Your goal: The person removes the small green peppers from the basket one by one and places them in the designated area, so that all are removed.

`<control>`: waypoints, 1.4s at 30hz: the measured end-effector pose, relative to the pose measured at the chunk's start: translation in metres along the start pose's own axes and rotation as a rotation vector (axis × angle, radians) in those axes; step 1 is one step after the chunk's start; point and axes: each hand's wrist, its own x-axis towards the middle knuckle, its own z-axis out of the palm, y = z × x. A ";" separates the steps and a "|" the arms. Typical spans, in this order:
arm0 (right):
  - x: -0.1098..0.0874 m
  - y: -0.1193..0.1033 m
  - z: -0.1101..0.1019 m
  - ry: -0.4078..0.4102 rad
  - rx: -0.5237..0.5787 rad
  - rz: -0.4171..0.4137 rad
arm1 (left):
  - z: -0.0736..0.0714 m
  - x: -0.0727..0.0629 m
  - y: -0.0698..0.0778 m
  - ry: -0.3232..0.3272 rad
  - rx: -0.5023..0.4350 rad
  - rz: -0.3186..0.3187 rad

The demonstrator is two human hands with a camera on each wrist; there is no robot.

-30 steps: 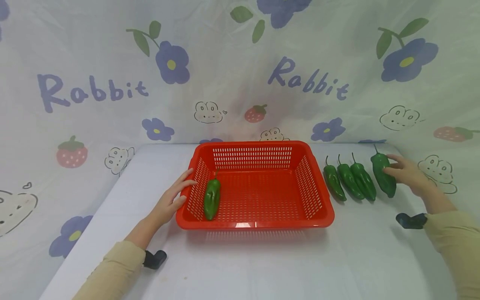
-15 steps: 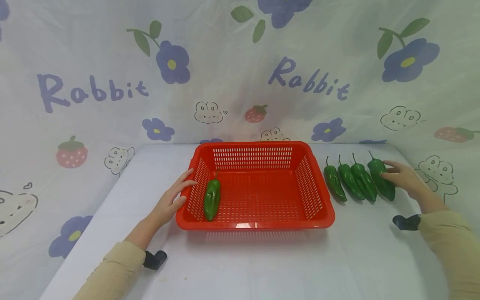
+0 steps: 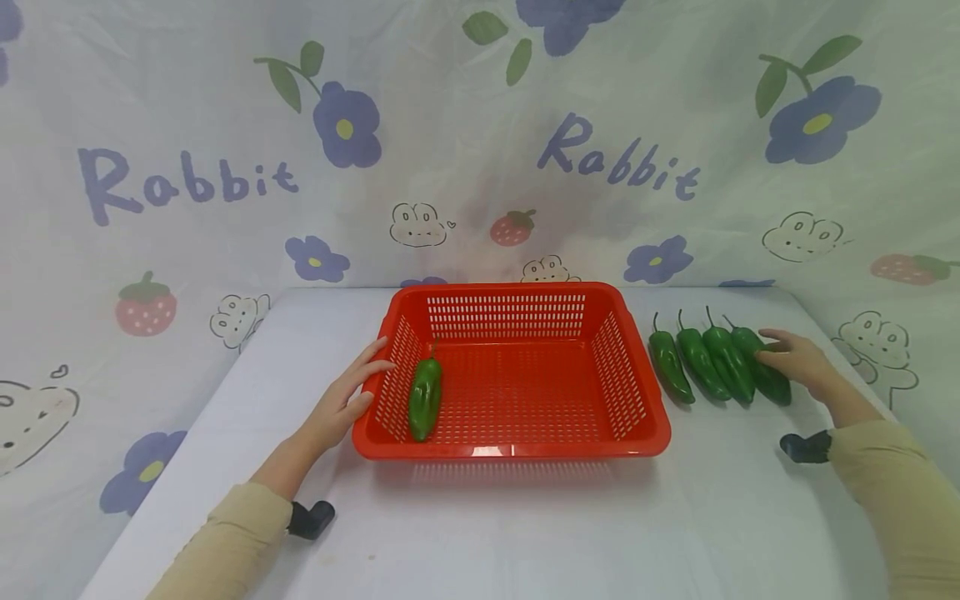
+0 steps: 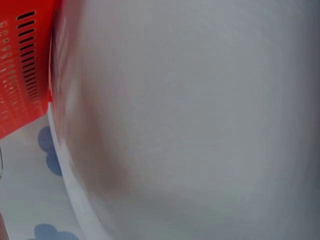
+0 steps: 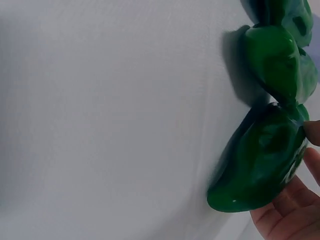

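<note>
A red plastic basket (image 3: 512,451) with slotted walls stands on the white table, one green pepper (image 3: 424,400) lying inside by its left wall. My left hand (image 3: 339,403) rests at the basket's left rim with fingers extended over it; in the left wrist view only a corner of the basket (image 4: 22,65) shows clearly. To the right of the basket several green peppers lie side by side. My right hand (image 3: 801,363) holds the rightmost green pepper (image 3: 767,375) between thumb and fingers. In the right wrist view that pepper (image 5: 260,160) presses against its neighbour (image 5: 272,60).
Other peppers in the row are the left one (image 3: 670,367) and the one beside it (image 3: 701,364), near the basket's right wall. A patterned cloth (image 3: 480,167) hangs behind the table. Black wrist mounts (image 3: 310,520) jut from both sleeves.
My right hand has moved left and slightly nearer with the rightmost pepper, bringing it up against the row and tilting its stem end leftward. The left hand and basket stay put.
</note>
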 end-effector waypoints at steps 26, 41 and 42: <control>0.002 0.004 0.001 -0.028 0.077 0.043 | 0.001 0.000 -0.010 -0.002 0.005 0.006; 0.036 0.037 -0.014 0.058 0.102 0.010 | 0.004 -0.004 -0.042 -0.002 0.010 0.035; 0.027 0.023 -0.015 0.058 0.123 0.001 | 0.004 -0.004 -0.042 -0.001 0.011 0.038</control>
